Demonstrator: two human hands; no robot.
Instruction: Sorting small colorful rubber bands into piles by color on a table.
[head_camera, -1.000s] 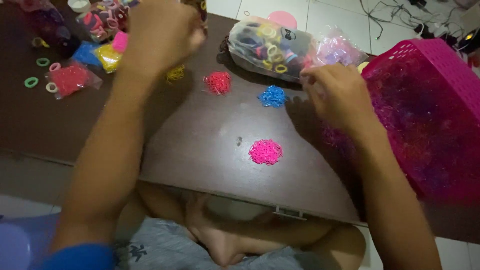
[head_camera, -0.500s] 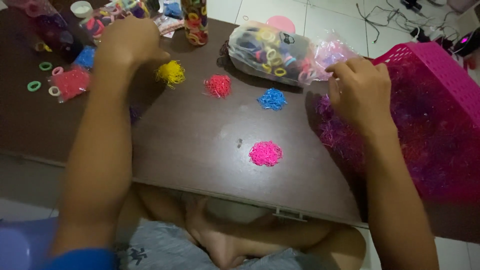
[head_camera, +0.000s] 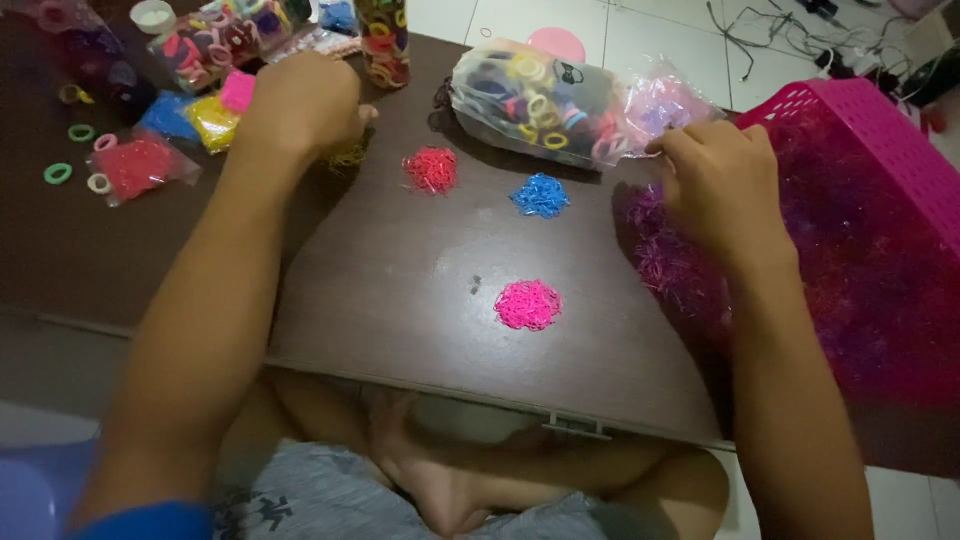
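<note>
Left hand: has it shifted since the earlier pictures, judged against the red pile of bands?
Yes. The left hand has come down and toward the red pile, now covering the yellow pile it cleared half a second ago.

Looks like a room in a home: low dark wooden table (head_camera: 420, 290) over crossed bare legs, white tiled floor (head_camera: 640, 30) with loose cables (head_camera: 790, 40), pink plastic basket (head_camera: 880, 150), and bags of colourful hair ties (head_camera: 540, 100) beside small rubber-band piles (head_camera: 528, 304).

Small heaps of red bands (head_camera: 431, 169), blue bands (head_camera: 541, 195) and pink bands (head_camera: 528, 305) are seen apart on the brown bench (head_camera: 400, 290).
</note>
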